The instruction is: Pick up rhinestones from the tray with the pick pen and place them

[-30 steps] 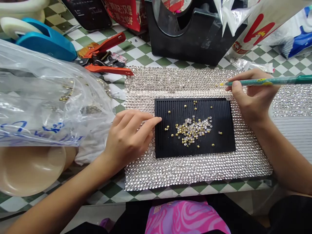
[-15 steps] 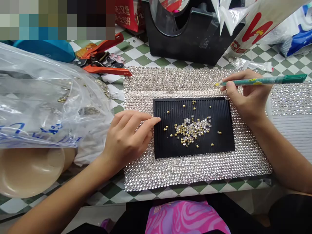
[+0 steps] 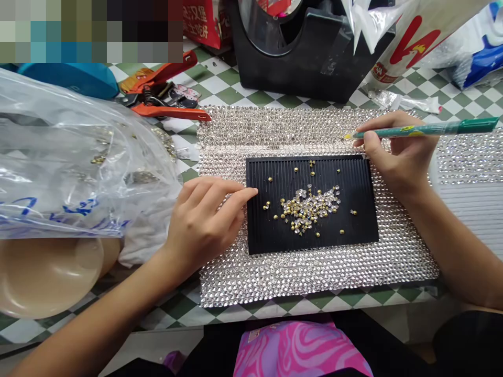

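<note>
My right hand (image 3: 403, 152) is closed around a green pen-like stick (image 3: 440, 128). Its yellow tip rests at or just above the upper rows of a rhinestone-covered sheet (image 3: 283, 125). On that sheet lies a black ridged tray (image 3: 267, 233), with a pile of small clear and gold-backed rhinestones (image 3: 310, 209) in its middle and several loose ones around. My left hand (image 3: 208, 214) lies at the tray's left side, fingers curled and a fingertip on the rim, gripping the edge. The underside of that grip is hidden.
Left stand a clear plastic bag (image 3: 78, 178) and a beige bowl (image 3: 47, 277). Orange-handled pliers (image 3: 168, 111) lie behind the sheet. A black tape dispenser (image 3: 294, 63) and a white glue bottle (image 3: 412, 47) stand at the back. Another rhinestone sheet (image 3: 469, 157) is at right.
The camera view has shifted very slightly. Both hands, the pen and the tray hold practically the same places, and the rhinestone pile looks unchanged.
</note>
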Demonstrator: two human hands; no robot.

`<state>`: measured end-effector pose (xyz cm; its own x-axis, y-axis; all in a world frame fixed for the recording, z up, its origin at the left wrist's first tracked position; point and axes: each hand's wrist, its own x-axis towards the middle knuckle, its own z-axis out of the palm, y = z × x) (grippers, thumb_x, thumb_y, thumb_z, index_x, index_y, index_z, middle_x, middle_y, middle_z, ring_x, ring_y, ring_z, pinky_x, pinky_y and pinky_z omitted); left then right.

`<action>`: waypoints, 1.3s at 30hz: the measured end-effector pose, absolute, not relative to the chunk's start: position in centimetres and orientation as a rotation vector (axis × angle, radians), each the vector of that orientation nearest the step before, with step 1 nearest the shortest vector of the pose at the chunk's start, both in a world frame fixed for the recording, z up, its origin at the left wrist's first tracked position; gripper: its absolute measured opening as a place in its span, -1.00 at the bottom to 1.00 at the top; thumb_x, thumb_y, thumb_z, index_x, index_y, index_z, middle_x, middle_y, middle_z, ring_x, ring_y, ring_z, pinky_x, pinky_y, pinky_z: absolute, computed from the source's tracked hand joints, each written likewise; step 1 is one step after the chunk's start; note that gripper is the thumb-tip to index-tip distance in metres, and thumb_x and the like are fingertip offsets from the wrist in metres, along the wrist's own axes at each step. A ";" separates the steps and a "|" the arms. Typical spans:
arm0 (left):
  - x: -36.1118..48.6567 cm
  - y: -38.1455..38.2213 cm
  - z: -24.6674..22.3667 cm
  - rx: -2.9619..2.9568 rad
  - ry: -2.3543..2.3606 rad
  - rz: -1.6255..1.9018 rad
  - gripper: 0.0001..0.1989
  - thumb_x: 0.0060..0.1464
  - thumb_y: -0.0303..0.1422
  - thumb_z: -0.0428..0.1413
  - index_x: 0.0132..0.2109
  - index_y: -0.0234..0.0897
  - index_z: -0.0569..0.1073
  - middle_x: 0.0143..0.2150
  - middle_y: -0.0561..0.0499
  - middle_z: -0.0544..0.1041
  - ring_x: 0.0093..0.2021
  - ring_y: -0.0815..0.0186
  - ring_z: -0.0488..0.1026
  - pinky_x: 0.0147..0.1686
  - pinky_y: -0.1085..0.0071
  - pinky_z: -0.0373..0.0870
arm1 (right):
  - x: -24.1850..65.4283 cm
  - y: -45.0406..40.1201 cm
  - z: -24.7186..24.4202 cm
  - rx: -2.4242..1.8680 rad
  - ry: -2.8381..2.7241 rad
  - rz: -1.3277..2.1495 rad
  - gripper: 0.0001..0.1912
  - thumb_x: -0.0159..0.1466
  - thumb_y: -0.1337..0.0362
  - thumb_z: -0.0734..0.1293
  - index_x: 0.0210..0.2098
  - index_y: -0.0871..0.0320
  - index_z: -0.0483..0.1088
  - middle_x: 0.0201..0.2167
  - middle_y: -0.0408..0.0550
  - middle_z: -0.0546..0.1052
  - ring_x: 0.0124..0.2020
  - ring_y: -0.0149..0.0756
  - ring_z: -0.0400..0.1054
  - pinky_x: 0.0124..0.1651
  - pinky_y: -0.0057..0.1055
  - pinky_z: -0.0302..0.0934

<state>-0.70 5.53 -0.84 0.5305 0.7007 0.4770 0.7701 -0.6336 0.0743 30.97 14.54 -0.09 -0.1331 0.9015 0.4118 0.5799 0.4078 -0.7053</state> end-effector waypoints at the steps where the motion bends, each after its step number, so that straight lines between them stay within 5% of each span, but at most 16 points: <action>1: -0.7 5.5 -0.9 -2.620 -1.266 -0.718 -0.67 0.11 -0.61 0.09 -0.02 -0.20 0.43 -0.22 -0.03 0.58 -0.22 0.20 0.50 -0.18 0.20 0.46 | 30.9 14.5 -0.1 -1.265 -1.826 0.482 -0.93 0.20 0.38 0.35 -0.35 0.16 0.50 -0.43 -0.10 0.56 -0.42 -0.39 0.46 -0.35 -0.37 0.27; 32: -0.7 5.3 -0.8 -2.631 -1.309 -0.693 -0.65 0.11 -0.60 0.08 0.00 -0.15 0.43 -0.18 0.00 0.57 -0.20 0.19 0.49 -0.15 0.19 0.43 | 31.2 14.6 -0.2 -1.272 -1.866 0.471 -0.92 0.21 0.37 0.36 -0.34 0.15 0.54 -0.42 -0.08 0.57 -0.43 -0.39 0.43 -0.36 -0.36 0.26; 39: -0.9 5.4 -1.0 -2.617 -1.244 -0.744 -0.71 0.09 -0.62 0.10 -0.05 -0.29 0.48 -0.21 -0.07 0.56 -0.21 0.18 0.46 -0.14 0.22 0.37 | 31.2 14.5 -0.3 -1.269 -1.864 0.490 -0.92 0.22 0.38 0.36 -0.33 0.16 0.53 -0.42 -0.11 0.55 -0.43 -0.39 0.45 -0.35 -0.36 0.27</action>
